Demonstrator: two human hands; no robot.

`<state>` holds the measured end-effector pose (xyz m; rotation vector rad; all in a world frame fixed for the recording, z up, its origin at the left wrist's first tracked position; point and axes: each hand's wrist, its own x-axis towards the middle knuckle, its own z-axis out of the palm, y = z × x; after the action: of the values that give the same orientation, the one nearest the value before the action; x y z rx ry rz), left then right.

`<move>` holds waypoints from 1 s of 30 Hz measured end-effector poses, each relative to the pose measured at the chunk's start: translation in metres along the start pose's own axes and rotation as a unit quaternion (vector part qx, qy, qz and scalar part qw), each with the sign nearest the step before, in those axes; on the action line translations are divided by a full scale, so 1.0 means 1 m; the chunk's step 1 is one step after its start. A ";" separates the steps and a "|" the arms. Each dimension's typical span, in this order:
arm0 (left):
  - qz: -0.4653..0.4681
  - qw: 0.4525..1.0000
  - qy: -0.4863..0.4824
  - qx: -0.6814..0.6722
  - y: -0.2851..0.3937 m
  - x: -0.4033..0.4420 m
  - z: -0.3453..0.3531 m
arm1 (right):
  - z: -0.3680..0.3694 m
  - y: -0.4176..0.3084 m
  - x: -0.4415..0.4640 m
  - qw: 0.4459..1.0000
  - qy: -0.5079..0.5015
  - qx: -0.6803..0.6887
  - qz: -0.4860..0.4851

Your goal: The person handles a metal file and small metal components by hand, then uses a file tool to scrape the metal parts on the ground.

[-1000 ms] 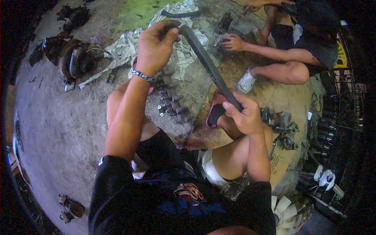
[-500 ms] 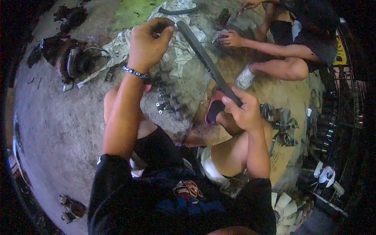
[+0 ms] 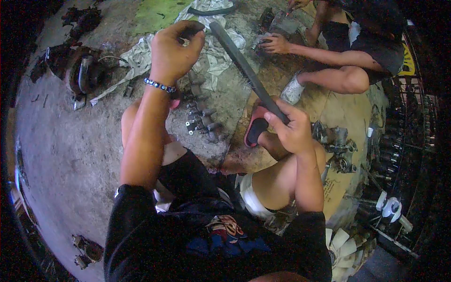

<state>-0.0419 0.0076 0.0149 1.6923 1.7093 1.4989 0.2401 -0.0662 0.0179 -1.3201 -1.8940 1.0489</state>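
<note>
My right hand (image 3: 293,129) is closed around the lower end of a long, dark grey flat strip (image 3: 244,68). The strip slants up and to the left, and its far end stops just short of my left fingertips. My left hand (image 3: 176,51), a beaded bracelet on its wrist, is raised with thumb and forefinger bent towards each other in a pinch. The fingertips look blackened, and whatever may be between them is too small to make out. Below, small metal parts (image 3: 203,120) stand in rows on the floor between my legs.
A co-worker's hand (image 3: 276,43) rests on a metal part at the upper right. White rags (image 3: 216,56) and a curved black strip (image 3: 211,11) lie ahead. Greasy machine parts (image 3: 84,75) sit left; others (image 3: 336,141) lie on cardboard at right, above a fan (image 3: 343,249).
Both hands and the strip have shifted slightly left and up in view, along with much of the scene. My grip on the strip looks the same.
</note>
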 end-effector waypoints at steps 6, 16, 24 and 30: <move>0.016 1.000 0.013 0.018 -0.001 0.000 0.000 | 0.002 0.000 0.000 1.000 0.008 0.006 0.005; 0.041 0.998 0.034 0.041 0.001 -0.002 0.002 | 0.000 -0.007 -0.001 1.000 0.005 0.004 0.017; 0.037 0.998 0.030 0.047 0.005 -0.002 0.000 | 0.000 -0.001 0.001 1.000 0.007 -0.005 -0.012; 0.054 0.997 0.046 0.037 0.001 -0.002 0.003 | 0.000 0.001 0.000 1.000 0.011 -0.014 -0.011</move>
<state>-0.0385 0.0068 0.0140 1.8058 1.7655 1.6040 0.2403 -0.0657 0.0173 -1.3183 -1.9088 0.9953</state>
